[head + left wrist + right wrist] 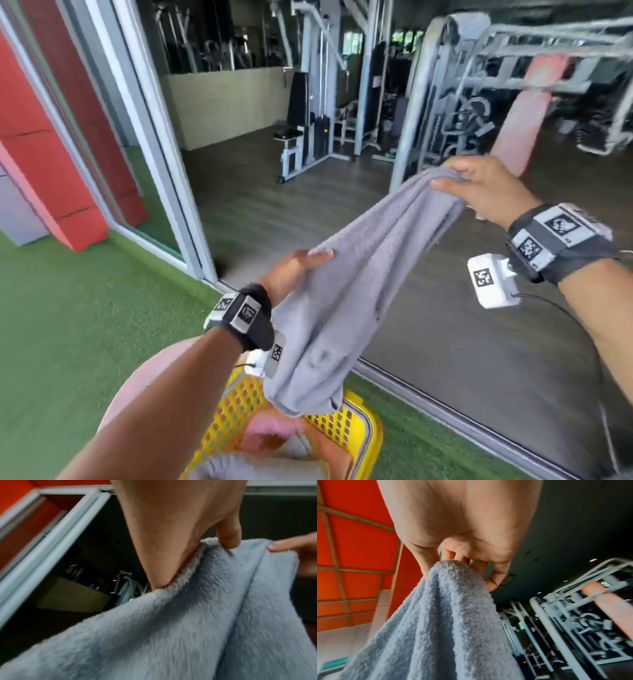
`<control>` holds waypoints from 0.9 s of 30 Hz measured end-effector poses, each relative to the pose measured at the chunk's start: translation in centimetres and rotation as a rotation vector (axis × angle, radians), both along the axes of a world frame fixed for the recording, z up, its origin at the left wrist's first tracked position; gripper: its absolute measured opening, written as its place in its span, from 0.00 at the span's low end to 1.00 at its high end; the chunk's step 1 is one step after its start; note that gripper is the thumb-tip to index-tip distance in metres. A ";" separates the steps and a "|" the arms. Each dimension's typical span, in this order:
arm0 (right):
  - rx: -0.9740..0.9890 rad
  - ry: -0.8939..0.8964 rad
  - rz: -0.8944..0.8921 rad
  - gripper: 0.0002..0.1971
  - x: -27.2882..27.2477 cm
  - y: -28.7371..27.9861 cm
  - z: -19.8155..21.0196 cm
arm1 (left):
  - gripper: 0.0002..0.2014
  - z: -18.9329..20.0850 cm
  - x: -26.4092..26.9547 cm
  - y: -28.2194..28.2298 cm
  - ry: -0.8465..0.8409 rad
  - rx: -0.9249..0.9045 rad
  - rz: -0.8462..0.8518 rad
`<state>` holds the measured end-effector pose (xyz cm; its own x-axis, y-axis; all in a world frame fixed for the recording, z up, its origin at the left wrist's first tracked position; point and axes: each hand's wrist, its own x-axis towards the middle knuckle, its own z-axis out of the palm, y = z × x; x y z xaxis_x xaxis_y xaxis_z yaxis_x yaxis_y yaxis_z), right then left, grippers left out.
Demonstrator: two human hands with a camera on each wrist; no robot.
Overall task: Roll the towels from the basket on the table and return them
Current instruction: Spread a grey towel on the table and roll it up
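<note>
— Holding what? Gripped the soft grey terry towel (359,291) mid-frame, above the yellow perforated plastic basket (356,431) at bottom centre: left hand (294,270) pinching one edge, right hand (479,188) clutching the far corner.

— Needed taut, even corners before rolling; probably sagged otherwise.

this is a gym. a white steel cable weight machine with a black padded seat (301,137) stands on dark wood-look flooring (260,209), and to its right is a grey tubular exercise frame with a pink pad (524,113). nearer than the machine, a grey aluminium sliding-door frame (161,137) opens onto green artificial turf (78,308) beside a red painted wall (51,171).
</note>
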<state>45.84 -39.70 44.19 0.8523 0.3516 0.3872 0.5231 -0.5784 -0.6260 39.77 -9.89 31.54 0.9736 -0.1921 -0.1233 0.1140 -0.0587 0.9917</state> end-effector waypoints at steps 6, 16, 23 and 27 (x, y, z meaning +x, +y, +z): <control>0.180 -0.046 -0.246 0.03 -7.2 -13.9 -1.6 | 0.12 7.6 0.0 -12.8 0.047 0.040 -0.433; 0.339 0.221 -0.447 0.08 -17.7 -29.3 -10.5 | 0.10 9.4 1.0 -32.0 -0.158 -0.026 -0.456; 0.471 0.395 -0.261 0.27 -19.2 -26.9 -11.5 | 0.16 11.1 -1.6 -38.9 -0.620 0.625 -0.710; 0.689 0.240 -0.321 0.30 -18.4 -25.6 -10.4 | 0.19 10.7 -2.1 -41.2 -0.747 0.560 -0.679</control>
<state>27.41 -65.35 33.82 0.9590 -0.1773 0.2210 0.2019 -0.1195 -0.9721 37.71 -51.08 42.29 0.5570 -0.8043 0.2069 -0.7137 -0.3362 0.6145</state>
